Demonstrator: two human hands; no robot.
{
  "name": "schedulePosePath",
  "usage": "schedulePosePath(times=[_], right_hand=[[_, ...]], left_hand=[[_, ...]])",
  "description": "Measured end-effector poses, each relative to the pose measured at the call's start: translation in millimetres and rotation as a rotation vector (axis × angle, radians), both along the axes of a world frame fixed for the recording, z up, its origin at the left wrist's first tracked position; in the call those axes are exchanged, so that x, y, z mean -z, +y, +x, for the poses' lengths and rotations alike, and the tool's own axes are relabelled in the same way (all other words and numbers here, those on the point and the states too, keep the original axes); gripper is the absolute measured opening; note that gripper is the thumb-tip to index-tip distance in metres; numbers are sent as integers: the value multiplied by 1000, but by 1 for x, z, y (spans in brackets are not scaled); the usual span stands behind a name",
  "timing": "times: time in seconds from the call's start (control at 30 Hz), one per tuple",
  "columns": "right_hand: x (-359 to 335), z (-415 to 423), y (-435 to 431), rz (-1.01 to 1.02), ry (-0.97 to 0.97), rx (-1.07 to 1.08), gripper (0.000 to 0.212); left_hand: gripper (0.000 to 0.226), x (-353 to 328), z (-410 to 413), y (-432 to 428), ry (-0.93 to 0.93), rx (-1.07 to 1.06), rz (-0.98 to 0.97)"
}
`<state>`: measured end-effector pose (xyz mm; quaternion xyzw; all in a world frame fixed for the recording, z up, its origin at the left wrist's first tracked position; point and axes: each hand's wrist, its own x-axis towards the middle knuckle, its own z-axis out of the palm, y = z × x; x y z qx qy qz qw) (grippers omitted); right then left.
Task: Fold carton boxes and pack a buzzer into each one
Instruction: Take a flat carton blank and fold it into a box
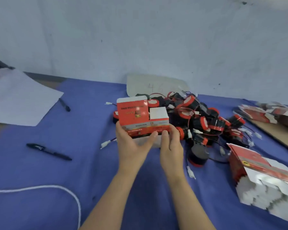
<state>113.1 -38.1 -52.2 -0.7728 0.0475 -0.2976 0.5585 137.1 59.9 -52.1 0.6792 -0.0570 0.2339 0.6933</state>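
While left hand (pixel 133 146) and right hand (pixel 171 146) fingers grasp one carton (pixel 135 117), two pens (pixel 64 105) (pixel 48 151) lie aside; perhaps fifteen buzzers (pixel 198 117) behind.

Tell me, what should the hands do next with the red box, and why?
Probably the right hand should let go and pick one buzzer from the buzzer pile close by on its right. The left hand and the right hand both grip the red carton, its white flaps stand open on top, and no buzzer shows inside it.

4 on white card (pixel 156 85), carton (pixel 133 117) print blurred
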Motion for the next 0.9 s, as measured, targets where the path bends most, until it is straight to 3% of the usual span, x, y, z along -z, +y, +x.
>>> schedulePosePath(times=[0.13, 0.23, 0.37, 0.5, 0.7, 0.83, 0.9], right_hand=[[8, -1, 0, -82, 27, -2, 30], [7, -2, -2, -118, 40, -8, 41], [-2, -2, -19, 12, 10, -21, 41], [-5, 0, -29, 202, 78, -100, 37], [-3, -1, -31, 554, 155, -235, 29], [-4, 2, -31, 297, 173, -18, 40], [-4, 2, -30, 298, 189, 24, 37]], left_hand=[[84, 18, -1, -2, 1, 45, 92], [71, 18, 0, -1, 6, 64, 131], [34, 8, 5, 10, 95, 99, 22], [24, 5, 9, 17, 243, 205, -109], [26, 4, 6, 18, 352, 360, -322], [42, 3, 7, 20, 381, 399, -325], [52, 3, 8, 23, 363, 526, -360]])
